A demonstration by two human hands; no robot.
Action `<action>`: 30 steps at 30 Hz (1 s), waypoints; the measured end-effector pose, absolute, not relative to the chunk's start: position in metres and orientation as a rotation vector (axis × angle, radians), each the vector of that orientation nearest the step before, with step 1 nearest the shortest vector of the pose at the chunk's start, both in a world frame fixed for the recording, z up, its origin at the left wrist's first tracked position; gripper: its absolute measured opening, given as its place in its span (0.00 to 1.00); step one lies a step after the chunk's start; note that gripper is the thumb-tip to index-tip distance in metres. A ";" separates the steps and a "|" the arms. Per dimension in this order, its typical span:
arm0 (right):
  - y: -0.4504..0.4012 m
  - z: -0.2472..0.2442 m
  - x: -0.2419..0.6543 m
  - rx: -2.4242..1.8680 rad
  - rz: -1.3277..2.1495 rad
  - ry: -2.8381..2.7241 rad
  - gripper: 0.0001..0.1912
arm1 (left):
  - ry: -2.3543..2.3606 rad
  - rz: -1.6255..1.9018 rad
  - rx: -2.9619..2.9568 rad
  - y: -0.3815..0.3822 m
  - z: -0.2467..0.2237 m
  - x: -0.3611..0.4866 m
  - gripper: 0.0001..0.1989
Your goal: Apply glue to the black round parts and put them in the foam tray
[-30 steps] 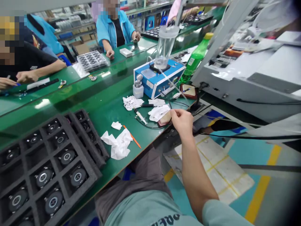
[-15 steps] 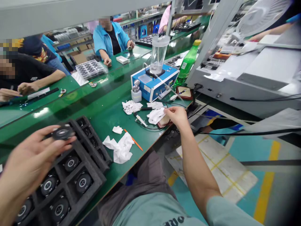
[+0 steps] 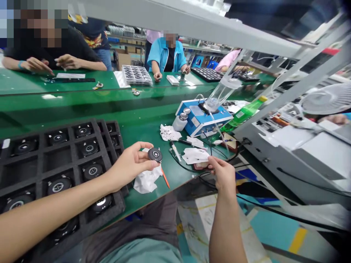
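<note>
My left hand grips a round black watch case by its edge, the sensor side facing up. It hovers over the bench, just above a crumpled white tissue and an orange stick. Farther right, the fingers of my right hand pinch the edge of a smudged white tissue. Partly hidden beneath that tissue is a reddish-brown pad. A black foam tray on the left holds several similar watch cases in its compartments.
Behind the tissues stand a blue box-shaped device with a clear cylinder, a dispenser bottle and a green bottle. A white-barrelled syringe-like tool and cables lie between. Co-workers sit across the green bench. A grey frame crosses overhead.
My left hand has carried the watch case rightward from above the foam tray, towards my right hand. My right hand stays at the smudged tissue. The camera view has turned and tilted.
</note>
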State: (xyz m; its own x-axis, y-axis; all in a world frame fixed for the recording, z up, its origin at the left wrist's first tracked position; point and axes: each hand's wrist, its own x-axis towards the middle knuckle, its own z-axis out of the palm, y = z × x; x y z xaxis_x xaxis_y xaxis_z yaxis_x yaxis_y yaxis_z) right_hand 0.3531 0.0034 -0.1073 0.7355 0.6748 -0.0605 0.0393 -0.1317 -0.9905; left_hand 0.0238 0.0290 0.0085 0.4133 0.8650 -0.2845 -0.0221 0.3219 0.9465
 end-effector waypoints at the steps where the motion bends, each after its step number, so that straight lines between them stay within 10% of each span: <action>1: 0.003 -0.107 0.350 -1.611 0.606 -0.566 0.25 | 0.967 0.720 1.089 0.029 0.009 0.023 0.30; 30: 0.002 -0.059 0.186 -1.080 0.765 -0.757 0.11 | 0.868 0.722 1.054 0.027 0.010 0.025 0.28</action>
